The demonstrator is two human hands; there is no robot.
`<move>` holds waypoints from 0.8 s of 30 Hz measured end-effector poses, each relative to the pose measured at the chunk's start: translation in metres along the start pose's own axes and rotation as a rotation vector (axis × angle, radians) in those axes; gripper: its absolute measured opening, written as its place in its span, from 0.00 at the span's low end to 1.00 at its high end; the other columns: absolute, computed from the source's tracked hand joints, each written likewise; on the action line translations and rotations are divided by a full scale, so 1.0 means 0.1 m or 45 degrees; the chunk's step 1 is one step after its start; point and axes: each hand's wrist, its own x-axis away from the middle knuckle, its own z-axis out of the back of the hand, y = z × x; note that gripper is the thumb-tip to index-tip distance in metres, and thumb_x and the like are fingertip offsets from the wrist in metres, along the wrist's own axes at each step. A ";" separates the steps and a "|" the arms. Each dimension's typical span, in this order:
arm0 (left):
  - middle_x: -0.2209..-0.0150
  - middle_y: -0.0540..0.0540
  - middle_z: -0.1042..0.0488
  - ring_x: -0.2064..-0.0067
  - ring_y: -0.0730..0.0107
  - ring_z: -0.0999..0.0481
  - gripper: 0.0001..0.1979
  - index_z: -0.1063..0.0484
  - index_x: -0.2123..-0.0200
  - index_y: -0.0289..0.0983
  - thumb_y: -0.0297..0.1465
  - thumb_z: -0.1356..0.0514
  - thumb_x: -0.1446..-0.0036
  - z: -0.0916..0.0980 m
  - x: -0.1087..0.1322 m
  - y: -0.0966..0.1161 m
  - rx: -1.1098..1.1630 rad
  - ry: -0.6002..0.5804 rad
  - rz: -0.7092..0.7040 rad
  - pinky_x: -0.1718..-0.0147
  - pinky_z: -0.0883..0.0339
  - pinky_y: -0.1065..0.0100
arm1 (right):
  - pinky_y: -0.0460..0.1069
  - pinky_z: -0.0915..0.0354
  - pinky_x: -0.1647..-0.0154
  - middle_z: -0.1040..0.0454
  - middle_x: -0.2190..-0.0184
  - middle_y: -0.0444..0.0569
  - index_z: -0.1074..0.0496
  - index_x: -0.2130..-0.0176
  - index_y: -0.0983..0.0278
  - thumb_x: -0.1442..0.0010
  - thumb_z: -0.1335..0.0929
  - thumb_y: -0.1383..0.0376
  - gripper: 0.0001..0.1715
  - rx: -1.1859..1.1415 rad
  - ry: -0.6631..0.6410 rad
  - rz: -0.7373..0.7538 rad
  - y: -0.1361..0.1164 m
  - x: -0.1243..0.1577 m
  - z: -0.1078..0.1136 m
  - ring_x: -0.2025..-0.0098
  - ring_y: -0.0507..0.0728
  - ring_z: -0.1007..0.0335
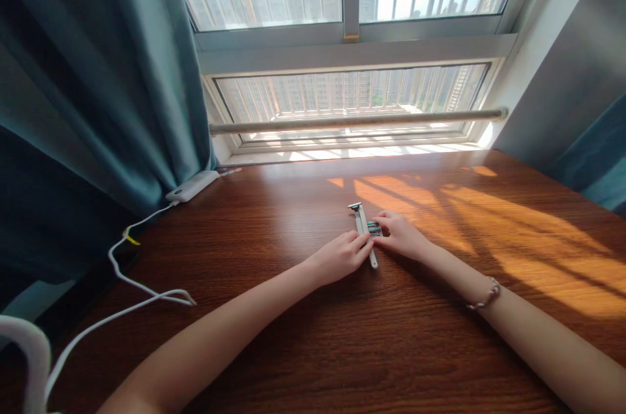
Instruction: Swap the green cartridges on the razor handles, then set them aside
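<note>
A white-handled razor (373, 260) with a metallic head at its far end lies near the middle of the wooden table, angled slightly. Right beside its handle is a small case (374, 229) with teal and dark strips, which look like blade cartridges. My left hand (340, 256) reaches in from the left, its fingers closed over the razor's handle and close to the case. From the other side, my right hand (403, 235) pinches the case's right edge between thumb and fingers. The fingers partly hide both things where they meet.
A white power strip (193, 186) lies at the table's far left, its white cable (117, 264) looping down the left side. A blue-green curtain (161, 75) hangs there. Beyond the table's far edge, a rail (357, 120) crosses the window. Sunlight falls across the right side.
</note>
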 end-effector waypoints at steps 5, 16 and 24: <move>0.53 0.35 0.32 0.56 0.63 0.32 0.17 0.40 0.49 0.29 0.23 0.55 0.41 0.03 0.21 -0.06 0.040 -0.017 0.062 0.58 0.35 0.63 | 0.50 0.39 0.59 0.33 0.63 0.49 0.29 0.62 0.63 0.50 0.32 0.63 0.13 -0.012 0.012 0.044 -0.10 -0.11 -0.14 0.61 0.56 0.36; 0.50 0.36 0.35 0.53 0.64 0.34 0.16 0.40 0.50 0.29 0.24 0.55 0.41 -0.08 0.33 -0.07 0.204 0.012 0.192 0.54 0.36 0.64 | 0.52 0.38 0.58 0.34 0.61 0.51 0.32 0.56 0.63 0.49 0.32 0.59 0.20 -0.050 0.007 0.071 -0.06 -0.07 -0.17 0.60 0.57 0.36; 0.51 0.37 0.34 0.54 0.64 0.33 0.15 0.38 0.52 0.30 0.23 0.54 0.41 -0.12 0.36 -0.08 0.251 0.012 0.234 0.56 0.34 0.64 | 0.51 0.36 0.59 0.33 0.61 0.52 0.32 0.55 0.64 0.49 0.32 0.58 0.22 -0.056 0.005 0.090 -0.01 -0.06 -0.15 0.61 0.56 0.35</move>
